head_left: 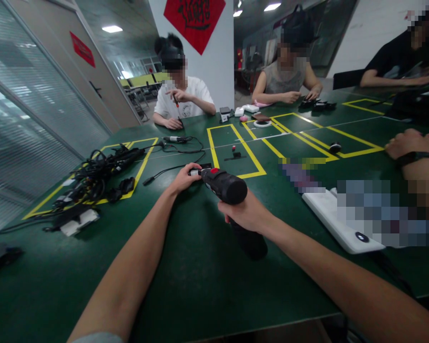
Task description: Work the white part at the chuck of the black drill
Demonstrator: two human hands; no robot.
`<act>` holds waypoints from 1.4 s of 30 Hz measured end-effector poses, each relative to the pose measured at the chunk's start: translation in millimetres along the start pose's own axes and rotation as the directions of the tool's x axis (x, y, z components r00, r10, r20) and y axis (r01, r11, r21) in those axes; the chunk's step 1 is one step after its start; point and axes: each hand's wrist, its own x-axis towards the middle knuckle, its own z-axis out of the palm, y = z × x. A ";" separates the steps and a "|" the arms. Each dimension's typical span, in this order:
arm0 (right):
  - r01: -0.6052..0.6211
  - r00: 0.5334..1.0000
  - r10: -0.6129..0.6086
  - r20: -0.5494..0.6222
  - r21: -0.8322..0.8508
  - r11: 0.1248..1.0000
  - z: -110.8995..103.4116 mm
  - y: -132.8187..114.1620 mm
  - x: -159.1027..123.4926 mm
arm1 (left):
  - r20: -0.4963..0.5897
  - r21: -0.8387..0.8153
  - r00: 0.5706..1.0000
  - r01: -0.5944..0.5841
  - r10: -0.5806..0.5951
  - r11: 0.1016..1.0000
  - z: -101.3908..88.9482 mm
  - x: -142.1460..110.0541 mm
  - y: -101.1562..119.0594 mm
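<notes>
My right hand [248, 209] is wrapped round the grip of a black cordless drill [226, 185] with a red switch on top. The drill lies level over the green table [196, 257], its front end pointing away and to the left. Right at that front end, my left hand [186, 178] rests low over the table with its fingers pinched together. A small dark piece [206, 166] shows just beyond the fingers; what they hold is mostly hidden behind them and the drill. A black cable [164, 171] with a plug runs close to the left hand.
On the left lies a heap of black cables and adapters [100, 174] within yellow tape. Small dark parts [237, 155] lie in a taped box ahead. A white device [338, 221] sits at right, near another person's hand [411, 143]. Several people sit around the table.
</notes>
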 end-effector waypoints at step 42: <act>0.017 1.000 -0.017 0.014 -0.005 1.000 0.8 2.5 1.3 | -0.034 -0.081 0.998 0.040 -0.043 0.996 0.9 0.9 -1.9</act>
